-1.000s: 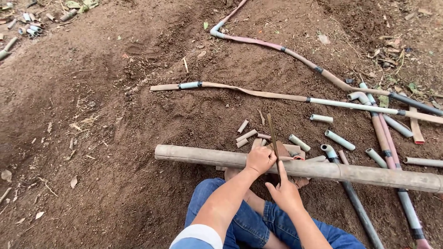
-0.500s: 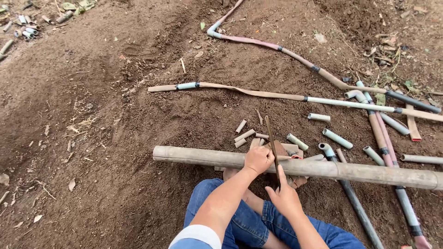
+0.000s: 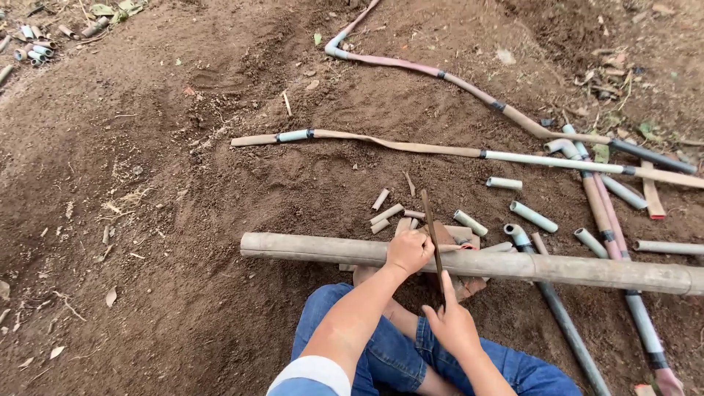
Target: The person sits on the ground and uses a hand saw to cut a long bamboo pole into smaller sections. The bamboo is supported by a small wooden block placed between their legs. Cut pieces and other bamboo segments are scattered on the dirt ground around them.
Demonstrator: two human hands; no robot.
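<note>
While the pole [image 3: 557,268] lies left-right across the soil, the blade [image 3: 433,233] crosses it, pointing away | cut pipe pieces [image 3: 469,222] and hoses [image 3: 411,145] lie beyond | left hand [image 3: 408,251] grips the pole just beside the blade; right hand [image 3: 453,323] closes on the blade's near end.

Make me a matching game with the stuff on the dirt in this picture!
Things:
1. long bamboo pole
2. thin blade
3. left hand
4. short pipe pieces

Places:
A. scattered on the soil beyond the pole
B. gripped in the right hand
C. lying across in front of the knees
D. resting on top of the pole

Pairs: 1-C, 2-B, 3-D, 4-A
</note>
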